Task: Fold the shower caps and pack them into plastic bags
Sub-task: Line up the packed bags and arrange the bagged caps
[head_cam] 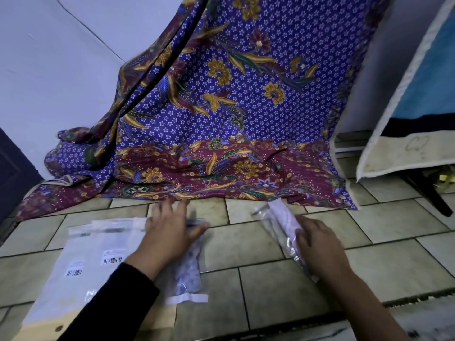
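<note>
Tiled floor (270,244). Left hand (170,230), fingers spread and straight, presses flat on the top end of a packed bag (187,297) with a patterned shower cap (187,269) inside. Right hand (317,239) lies on a second bag (295,255) that holds a white cap (285,217). Cannot tell whether its fingers curl round it. Flat barcode bags (81,252) are stacked just left of the packed bag. Batik cloth (221,107) hangs behind.

Left hand (170,226), lower centre, lies flat with fingers spread; right hand (317,242), lower right, bends its fingers slightly.
</note>
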